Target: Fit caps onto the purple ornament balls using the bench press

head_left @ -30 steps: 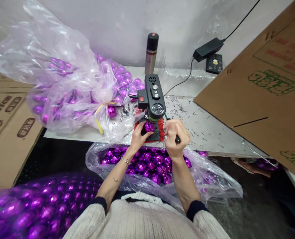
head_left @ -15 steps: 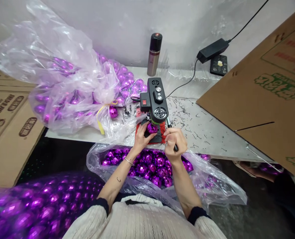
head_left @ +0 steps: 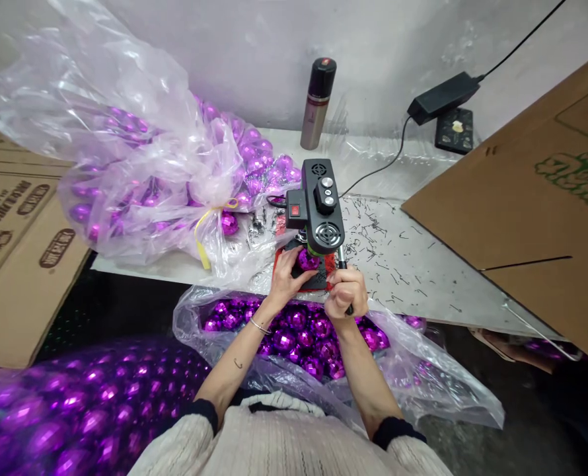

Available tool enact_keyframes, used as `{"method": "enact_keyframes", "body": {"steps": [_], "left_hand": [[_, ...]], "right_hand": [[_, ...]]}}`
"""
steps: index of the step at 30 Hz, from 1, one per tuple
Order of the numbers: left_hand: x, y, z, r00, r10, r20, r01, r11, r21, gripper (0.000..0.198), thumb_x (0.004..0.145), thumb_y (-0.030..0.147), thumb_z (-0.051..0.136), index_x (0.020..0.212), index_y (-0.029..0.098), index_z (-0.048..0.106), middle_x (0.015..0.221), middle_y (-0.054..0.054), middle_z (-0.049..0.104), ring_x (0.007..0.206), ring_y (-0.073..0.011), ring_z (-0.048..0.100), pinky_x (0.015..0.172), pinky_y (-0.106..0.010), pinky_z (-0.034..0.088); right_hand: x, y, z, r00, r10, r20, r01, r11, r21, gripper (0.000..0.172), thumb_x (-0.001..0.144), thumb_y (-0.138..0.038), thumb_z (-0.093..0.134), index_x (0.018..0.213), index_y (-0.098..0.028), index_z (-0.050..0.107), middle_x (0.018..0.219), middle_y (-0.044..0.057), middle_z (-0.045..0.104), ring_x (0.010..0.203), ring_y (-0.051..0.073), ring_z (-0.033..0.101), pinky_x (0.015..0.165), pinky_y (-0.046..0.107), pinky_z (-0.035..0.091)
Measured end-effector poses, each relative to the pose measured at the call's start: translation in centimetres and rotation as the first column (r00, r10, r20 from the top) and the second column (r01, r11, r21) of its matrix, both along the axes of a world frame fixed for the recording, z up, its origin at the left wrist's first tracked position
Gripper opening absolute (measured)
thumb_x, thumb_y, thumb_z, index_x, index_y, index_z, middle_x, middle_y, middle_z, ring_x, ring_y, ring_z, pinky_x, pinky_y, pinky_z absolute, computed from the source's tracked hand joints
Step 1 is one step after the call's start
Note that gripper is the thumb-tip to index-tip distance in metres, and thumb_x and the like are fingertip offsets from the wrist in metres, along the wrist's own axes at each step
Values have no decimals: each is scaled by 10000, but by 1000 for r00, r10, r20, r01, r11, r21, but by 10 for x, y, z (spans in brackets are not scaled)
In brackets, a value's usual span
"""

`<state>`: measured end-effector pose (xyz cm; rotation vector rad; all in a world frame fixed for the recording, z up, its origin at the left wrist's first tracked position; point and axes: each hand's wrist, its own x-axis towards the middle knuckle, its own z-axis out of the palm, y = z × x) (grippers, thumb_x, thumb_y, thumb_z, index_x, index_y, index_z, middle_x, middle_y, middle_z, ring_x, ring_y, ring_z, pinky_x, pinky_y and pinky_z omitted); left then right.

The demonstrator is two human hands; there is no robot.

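A shiny purple disco ball ornament point(head_left: 308, 260) is pinched between the thumb and fingers of my left hand point(head_left: 286, 277), right under the front end of a black bench press machine point(head_left: 324, 206). My right hand point(head_left: 347, 291) is wrapped round the black-gripped lever point(head_left: 342, 258) on the machine's right side. Beneath the machine lies a red and black base point(head_left: 318, 281), partly covered by my hands. Just below the table edge, an open plastic bag point(head_left: 189, 324) holds many more purple balls point(head_left: 287, 340).
Tied clear bags point(head_left: 170, 165) of purple balls fill the table's left. Small black bits litter the table point(head_left: 398, 277). A spray can point(head_left: 318, 102), a power adapter point(head_left: 442, 98) and a cardboard box point(head_left: 532, 198) stand behind and right. A large ball-filled bag point(head_left: 90, 410) lies lower left.
The view has shifted slightly, so the machine and table items sit a little further right. My right hand has come slightly lower with the lever; my left hand still holds the ball under the machine.
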<state>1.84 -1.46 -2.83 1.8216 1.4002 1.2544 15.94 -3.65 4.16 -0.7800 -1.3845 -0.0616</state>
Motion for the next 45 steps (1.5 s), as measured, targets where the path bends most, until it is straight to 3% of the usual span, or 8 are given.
{"method": "enact_keyframes", "body": {"steps": [12, 18, 22, 27, 31, 34, 38, 45], "left_hand": [[0, 3, 1, 1000, -8, 9, 8, 1000, 16, 623, 933, 560, 821, 1429, 221, 658, 1367, -158, 750, 1314, -342, 688, 1155, -541, 533], [-1, 6, 0, 999, -31, 18, 30, 997, 66, 639, 949, 546, 809, 1463, 214, 626, 1381, -162, 746, 1307, -337, 710, 1145, -534, 563], [-18, -31, 1, 991, -78, -109, 96, 981, 171, 651, 1017, 493, 736, 1569, 216, 527, 1436, -175, 711, 1365, -322, 691, 1191, -546, 550], [-54, -85, 16, 922, -208, -327, 297, 921, 252, 937, 916, 734, 742, 1637, 200, 472, 1526, -235, 633, 1418, -383, 648, 1178, -597, 556], [-86, -44, 44, 960, 95, -263, 21, 914, 406, 499, 1107, 413, 553, 1558, 202, 571, 1399, -166, 727, 1323, -298, 707, 1135, -510, 598], [-111, 18, 65, 865, 347, -362, -268, 930, 253, 402, 1074, 157, 446, 1382, 170, 705, 1322, -168, 761, 1273, -305, 711, 1152, -516, 570], [-125, 71, 83, 706, 326, -629, -416, 909, 3, 458, 1022, 83, 456, 1427, 140, 663, 1444, -217, 692, 1371, -375, 632, 1142, -556, 548], [-114, 72, 87, 611, 290, -737, -568, 809, -153, 618, 1096, 456, 567, 1556, 46, 513, 1404, -332, 639, 1231, -470, 710, 995, -565, 598]], "right_hand": [[-1, 3, -10, 999, 37, 23, -37, 999, 1, 365, 1099, -342, 438, 758, -252, 529, 743, -17, 602, 600, 149, 614, 624, 353, 533], [-1, -1, 32, 999, -36, -35, 33, 995, -98, 405, 1083, -307, 490, 684, -245, 522, 669, -12, 596, 596, 145, 588, 577, 329, 453], [-3, -2, 61, 996, -58, -71, 47, 988, -145, 406, 1081, -278, 515, 678, -241, 543, 637, -13, 584, 613, 150, 599, 573, 326, 434], [-3, -5, 52, 998, -29, -50, 24, 994, -107, 416, 1086, -278, 513, 675, -240, 557, 629, -9, 594, 620, 160, 617, 579, 332, 440], [-4, -5, 44, 997, -24, -76, 16, 994, -107, 410, 1086, -281, 518, 681, -239, 562, 633, -11, 589, 621, 162, 619, 586, 338, 443], [-5, -5, 46, 996, -21, -82, 12, 994, -109, 416, 1088, -282, 514, 676, -240, 559, 633, -11, 585, 622, 164, 616, 590, 340, 444], [-5, -5, 48, 998, -18, -66, 11, 995, -98, 409, 1083, -266, 525, 676, -243, 550, 617, -17, 576, 622, 161, 616, 578, 331, 432], [-5, -5, 50, 998, 14, -61, -19, 996, -89, 383, 1083, -242, 517, 701, -237, 547, 648, -18, 592, 642, 148, 632, 578, 305, 450]]}}
